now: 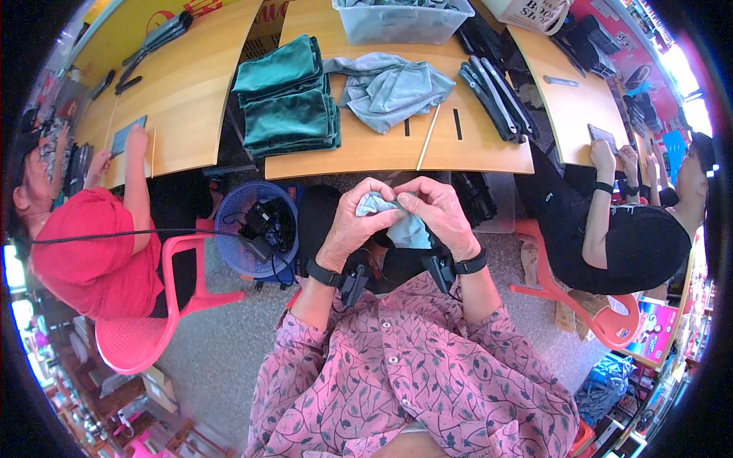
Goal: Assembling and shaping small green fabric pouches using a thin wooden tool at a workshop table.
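My left hand (360,211) and my right hand (438,211) meet in front of the table's near edge, above my lap. Between them is a small pale blue cloth (411,231), pinched by the fingers and thumbs of both hands. Part of it bunches up at the left fingers, and the rest hangs below the right ones. Beyond the hands, on the table (343,164), lies a crumpled grey-blue cloth (389,91). Folded dark green velvety cloths (290,122) are stacked to its left.
A translucent bin (405,27) stands at the table's back; long dark and grey objects (496,99) lie at its right. By my left is a blue basket (229,237) with black cables. People in red (92,252) and black (641,244) sit on either side.
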Tool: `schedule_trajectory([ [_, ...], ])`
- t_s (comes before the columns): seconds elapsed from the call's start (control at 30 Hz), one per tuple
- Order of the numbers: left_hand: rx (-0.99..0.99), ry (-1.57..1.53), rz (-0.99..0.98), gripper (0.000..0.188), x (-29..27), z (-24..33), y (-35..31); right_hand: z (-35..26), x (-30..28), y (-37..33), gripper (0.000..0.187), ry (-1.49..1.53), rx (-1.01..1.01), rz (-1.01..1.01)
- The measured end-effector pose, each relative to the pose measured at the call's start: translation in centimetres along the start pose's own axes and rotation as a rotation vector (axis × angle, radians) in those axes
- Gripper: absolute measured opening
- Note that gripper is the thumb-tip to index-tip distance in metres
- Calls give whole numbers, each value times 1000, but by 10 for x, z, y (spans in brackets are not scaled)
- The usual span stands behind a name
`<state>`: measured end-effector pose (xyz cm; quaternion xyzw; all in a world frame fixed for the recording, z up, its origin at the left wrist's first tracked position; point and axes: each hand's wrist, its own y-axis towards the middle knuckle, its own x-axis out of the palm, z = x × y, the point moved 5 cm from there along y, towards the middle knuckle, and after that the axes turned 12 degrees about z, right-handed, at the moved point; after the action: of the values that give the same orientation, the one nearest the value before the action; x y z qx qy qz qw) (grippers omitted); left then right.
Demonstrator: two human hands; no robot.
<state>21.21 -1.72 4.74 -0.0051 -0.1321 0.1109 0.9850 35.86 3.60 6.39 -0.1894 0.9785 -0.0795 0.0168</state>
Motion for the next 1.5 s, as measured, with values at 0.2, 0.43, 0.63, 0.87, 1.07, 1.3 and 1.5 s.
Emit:
schedule_trajectory([
  [0.2, -41, 101, -42, 25, -2, -11, 5, 13, -2, 2, 8, -204, -171, 179],
  [0.43, 159, 283, -305, 28, 10, -5, 1, 26, -26, 12, 13, -78, -201, 523],
  [0.63, 261, 317, 317, 18, -19, 15, 0, -10, -42, 12, 9, -78, -245, 623],
  [0.87, -68, 108, 298, 20, 7, -11, -8, 6, 5, -7, 20, -3, -240, 424],
  [1.07, -103, -136, 418, 19, 2, -19, -7, 9, 24, -20, 23, 26, -306, 372],
  [1.3, -106, -368, 457, 14, -4, -32, -7, 19, 31, -18, 21, -12, -309, 372],
  [1.5, -305, -430, 324, 16, 6, -33, -7, 24, 27, -18, 19, 25, -274, 326],
])
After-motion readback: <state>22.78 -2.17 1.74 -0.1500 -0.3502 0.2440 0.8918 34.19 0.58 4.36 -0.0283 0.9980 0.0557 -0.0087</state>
